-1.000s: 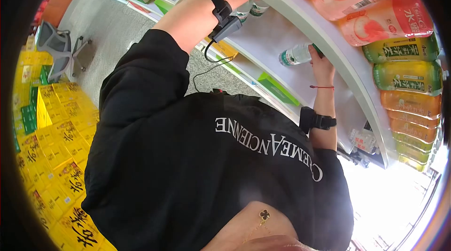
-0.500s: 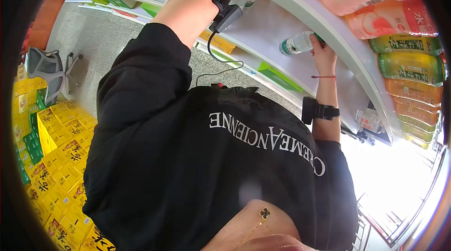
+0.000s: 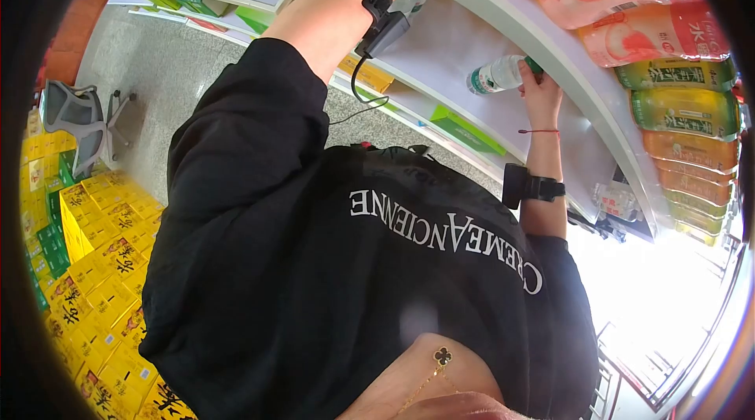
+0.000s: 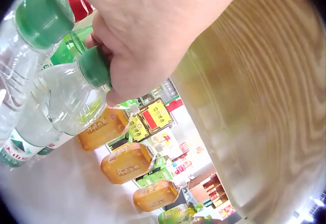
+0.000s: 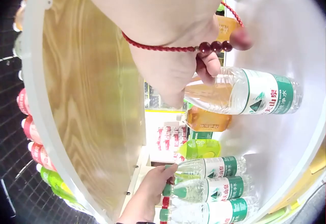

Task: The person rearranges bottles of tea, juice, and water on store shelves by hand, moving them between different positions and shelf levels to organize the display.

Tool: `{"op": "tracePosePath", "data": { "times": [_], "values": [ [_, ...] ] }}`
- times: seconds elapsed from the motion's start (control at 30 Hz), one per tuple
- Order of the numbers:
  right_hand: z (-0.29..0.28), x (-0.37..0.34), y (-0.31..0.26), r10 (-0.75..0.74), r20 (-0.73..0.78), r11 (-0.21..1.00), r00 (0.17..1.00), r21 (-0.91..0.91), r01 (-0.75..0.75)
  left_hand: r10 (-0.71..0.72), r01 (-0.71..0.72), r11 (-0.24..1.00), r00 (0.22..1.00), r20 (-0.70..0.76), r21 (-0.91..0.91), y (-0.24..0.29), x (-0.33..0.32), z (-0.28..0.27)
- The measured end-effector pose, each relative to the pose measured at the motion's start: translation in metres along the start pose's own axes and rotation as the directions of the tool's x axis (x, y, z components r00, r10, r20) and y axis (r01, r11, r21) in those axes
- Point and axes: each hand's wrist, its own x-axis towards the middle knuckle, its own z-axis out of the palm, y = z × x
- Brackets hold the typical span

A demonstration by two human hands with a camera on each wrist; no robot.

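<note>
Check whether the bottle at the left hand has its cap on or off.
On: the left wrist view shows the green cap on the bottle, the left hand gripping it.

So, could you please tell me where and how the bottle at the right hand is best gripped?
I'd pinch the bottle just below its green cap, coming from the open front: it narrows there and stands upright, while the upper shelf overhead seems to leave little room from above.
</note>
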Motion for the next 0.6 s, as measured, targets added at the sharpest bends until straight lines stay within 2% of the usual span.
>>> {"op": "tracePosePath", "data": {
  "times": [0.3,0.37,0.5,0.57,0.6],
  "values": [
    [0.001,0.002,0.005,0.003,0.01,0.999,1.0,-0.033,-0.003,0.054,-0.055,0.998,0.998,0.037,0.03,0.006,0.014,0.0],
    [0.001,0.001,0.003,-0.038,-0.001,0.999,0.999,-0.033,0.038,0.082,-0.086,0.994,0.995,0.058,0.071,0.009,0.014,0.0],
    [0.004,0.001,-0.007,-0.057,-0.021,0.998,0.998,-0.002,0.057,0.158,-0.195,0.931,0.978,0.14,0.308,0.018,-0.005,-0.001],
    [0.009,0.01,-0.003,-0.216,0.007,0.971,0.976,-0.105,0.216,0.195,-0.27,0.822,0.961,0.198,0.501,0.024,-0.019,-0.002],
    [0.013,0.013,-0.005,-0.214,0.002,0.971,0.977,-0.105,0.213,0.199,-0.275,0.821,0.959,0.201,0.5,0.026,-0.026,-0.002]
  ]
}}
